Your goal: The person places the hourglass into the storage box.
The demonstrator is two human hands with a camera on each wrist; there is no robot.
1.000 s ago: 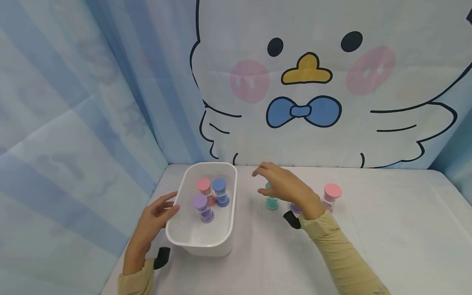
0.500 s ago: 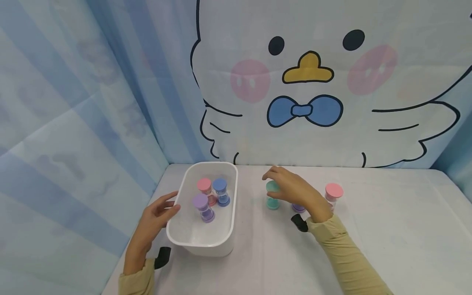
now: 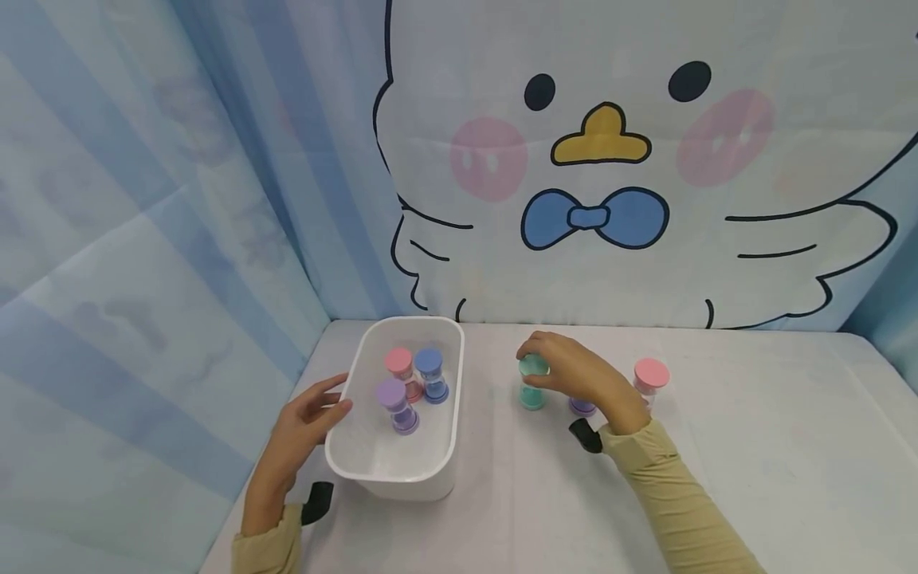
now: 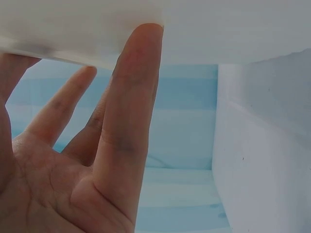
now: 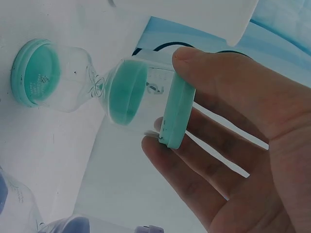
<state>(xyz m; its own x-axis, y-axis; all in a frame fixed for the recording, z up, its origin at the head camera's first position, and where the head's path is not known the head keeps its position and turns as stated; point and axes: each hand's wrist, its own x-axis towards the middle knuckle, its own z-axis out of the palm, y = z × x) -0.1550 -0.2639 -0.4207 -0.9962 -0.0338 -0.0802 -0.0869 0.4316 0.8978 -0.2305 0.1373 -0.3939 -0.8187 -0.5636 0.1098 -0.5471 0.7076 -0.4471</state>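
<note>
My right hand [image 3: 574, 369] pinches the upper cap of a green hourglass [image 5: 121, 92], thumb on one side and fingertips on the other. The hourglass stands upright on the table, green sand in its upper bulb. My left hand [image 3: 300, 425] touches the left side of a white bin [image 3: 387, 466], with fairly straight fingers against its wall in the left wrist view. Inside the bin stand a pink hourglass [image 3: 399, 361], a blue hourglass [image 3: 430, 363] and a purple hourglass [image 3: 391, 393].
Another purple hourglass [image 3: 582, 407] is mostly hidden behind my right hand. A second pink hourglass [image 3: 651, 373] stands to the right of it, near my wrist. Behind the white table [image 3: 789, 446] hangs a cartoon-printed curtain [image 3: 610, 279].
My right hand has moved slightly right and down onto the green hourglass, and its fingers have closed on the cap. My left hand has stayed at the bin.
</note>
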